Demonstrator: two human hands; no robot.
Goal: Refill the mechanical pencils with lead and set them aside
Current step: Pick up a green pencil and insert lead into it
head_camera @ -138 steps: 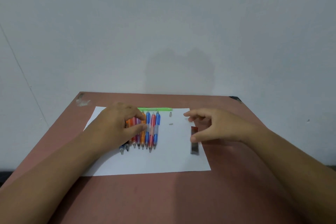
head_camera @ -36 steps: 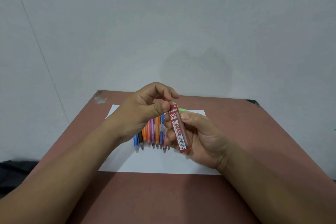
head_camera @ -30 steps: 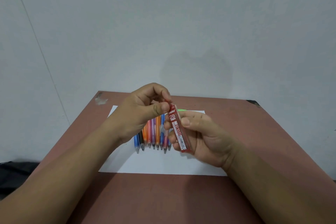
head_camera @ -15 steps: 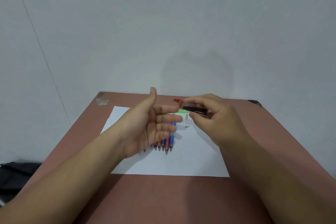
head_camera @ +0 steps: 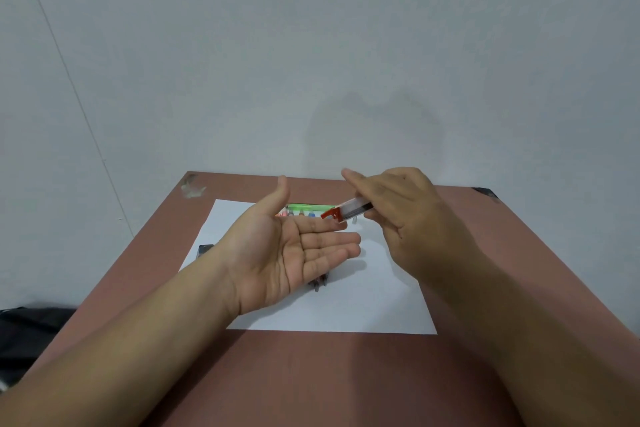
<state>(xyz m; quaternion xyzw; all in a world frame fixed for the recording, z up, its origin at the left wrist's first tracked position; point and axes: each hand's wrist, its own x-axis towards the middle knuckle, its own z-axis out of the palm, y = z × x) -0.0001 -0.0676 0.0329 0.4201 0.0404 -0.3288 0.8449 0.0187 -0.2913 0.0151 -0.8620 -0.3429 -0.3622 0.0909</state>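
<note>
My right hand [head_camera: 408,218] grips a lead case [head_camera: 346,211] with a red cap end, tilted so that end points down-left over my left fingers. My left hand [head_camera: 291,250] is held flat, palm up, above the white paper sheet [head_camera: 363,308], fingers straight. Beneath that palm lies a row of coloured mechanical pencils [head_camera: 299,213], mostly hidden; only their tops and a few tips [head_camera: 320,282] show. A green pencil [head_camera: 308,207] lies crosswise at the far edge of the paper.
The reddish-brown table [head_camera: 311,374] ends at a grey wall. A small pale piece [head_camera: 354,219] lies on the paper near the case. A dark object [head_camera: 204,249] peeks out at the paper's left edge. A black bag [head_camera: 27,333] lies off the table, left.
My left hand let go of the case's cap end and turned palm up. My right hand swung the case from upright to nearly level, and it now tilts the red end lower over the left fingers.
</note>
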